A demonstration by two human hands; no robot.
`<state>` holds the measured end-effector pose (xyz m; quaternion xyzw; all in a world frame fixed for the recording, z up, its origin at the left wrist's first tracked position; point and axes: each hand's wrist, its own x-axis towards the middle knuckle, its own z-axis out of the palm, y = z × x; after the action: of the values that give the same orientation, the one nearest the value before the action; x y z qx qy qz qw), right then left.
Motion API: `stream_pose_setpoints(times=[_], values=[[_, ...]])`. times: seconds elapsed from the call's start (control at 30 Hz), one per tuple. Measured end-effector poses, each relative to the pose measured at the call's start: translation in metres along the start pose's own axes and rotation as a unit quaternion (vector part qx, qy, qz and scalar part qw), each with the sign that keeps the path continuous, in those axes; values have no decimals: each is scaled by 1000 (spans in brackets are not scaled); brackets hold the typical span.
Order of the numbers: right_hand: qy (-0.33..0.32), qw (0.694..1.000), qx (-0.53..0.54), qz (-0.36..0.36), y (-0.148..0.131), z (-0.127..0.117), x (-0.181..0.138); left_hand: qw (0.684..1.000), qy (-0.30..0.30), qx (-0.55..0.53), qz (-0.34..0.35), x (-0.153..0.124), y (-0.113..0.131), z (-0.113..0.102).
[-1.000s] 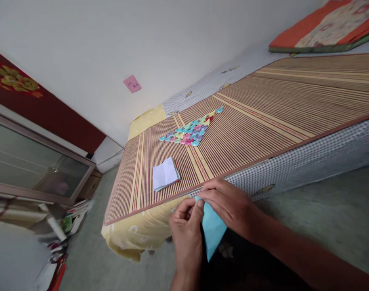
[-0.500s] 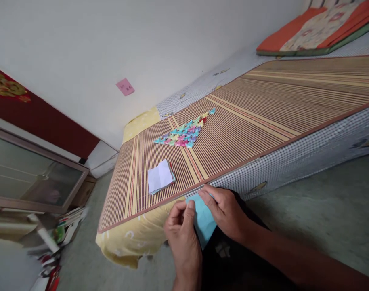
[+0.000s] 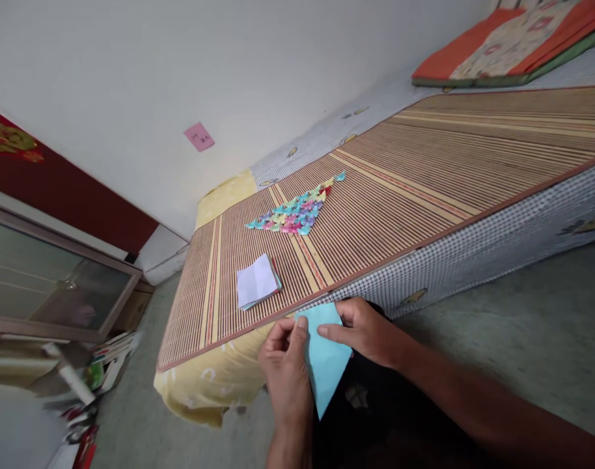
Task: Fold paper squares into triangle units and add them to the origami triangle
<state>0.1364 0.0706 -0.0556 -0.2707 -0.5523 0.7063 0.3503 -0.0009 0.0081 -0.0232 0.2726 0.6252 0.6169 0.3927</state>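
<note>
A light blue sheet of paper (image 3: 328,365) is held between my two hands, above my dark-clothed lap. Its lower end tapers to a point. My left hand (image 3: 288,365) pinches the left edge near the top, thumb in front. My right hand (image 3: 366,332) grips the upper right edge, its thumb lying across the paper's face and the other fingers behind. Beyond them on the bed mat lies a stack of paper squares (image 3: 257,281), white on top with coloured edges beneath. Farther back, several small folded paper pieces (image 3: 300,210) in many colours are arranged in a triangle.
A striped mat (image 3: 385,228) covers the bed, with a yellow cloth (image 3: 209,394) hanging at its near corner. Folded orange bedding (image 3: 517,49) sits at the far right. A pink note (image 3: 198,137) is on the wall. At left stand a glass-panelled cabinet (image 3: 58,280) and floor clutter.
My right hand has moved slightly down and right along the paper. The blue sheet now faces me more fully, with more of its surface showing. My left hand keeps its pinch.
</note>
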Motion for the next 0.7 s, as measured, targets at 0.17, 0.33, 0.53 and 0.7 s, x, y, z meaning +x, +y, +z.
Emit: stream_pose_setpoints(times=[0.17, 0.33, 0.53, 0.7], values=[[-32, 998, -60, 0, 2, -9, -9, 999, 26, -39, 1, 8, -1, -2], [-76, 994, -74, 13, -2, -24, -18, 998, 35, -53, 2, 13, -1, -1], [24, 998, -46, -43, -5, -12, -8, 999, -8, -29, 14, 7, -2, 2], [15, 998, 40, -38, 1, 1, 0, 999, -22, -36, 21, 5, -6, 4]])
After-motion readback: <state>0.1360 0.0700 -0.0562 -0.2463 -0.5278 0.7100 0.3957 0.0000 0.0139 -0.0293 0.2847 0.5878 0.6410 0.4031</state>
